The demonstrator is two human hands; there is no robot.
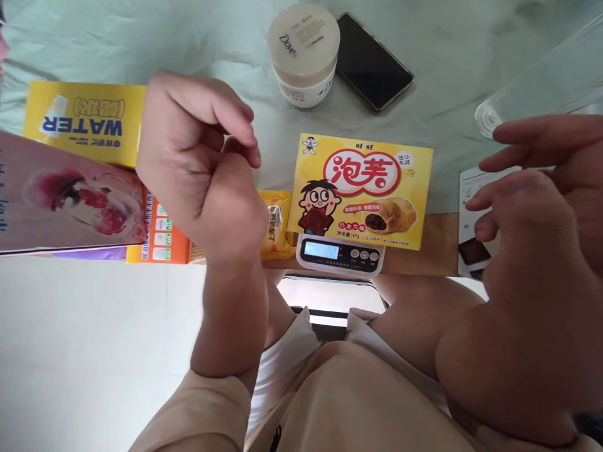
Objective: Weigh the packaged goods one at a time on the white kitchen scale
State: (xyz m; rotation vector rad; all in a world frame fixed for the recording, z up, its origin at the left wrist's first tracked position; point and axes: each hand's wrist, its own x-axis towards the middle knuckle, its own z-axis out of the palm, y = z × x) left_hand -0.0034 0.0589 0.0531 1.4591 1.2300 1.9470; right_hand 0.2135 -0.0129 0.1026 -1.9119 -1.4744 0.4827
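Observation:
A yellow box of chocolate cream puffs (360,191) lies on a small white kitchen scale (339,256), whose lit display shows digits too blurred to read. To the left of the box, my left hand (202,154) hovers with its fingers curled toward the thumb, and nothing shows in it. My right hand (541,188) is at the right edge, fingers apart and holding nothing that I can see. Beneath it lies a white printed card or packet (471,216), partly covered by the hand. A yellow snack packet (276,226) sits between my left forearm and the scale.
Farther back stand a white Dove jar (304,56) and a black phone (374,63). At left are a yellow WATER box (85,122), a pink box (70,194) and an orange packet (172,235). A clear plastic container (541,81) lies at right. The table's edge (424,263) runs before my lap.

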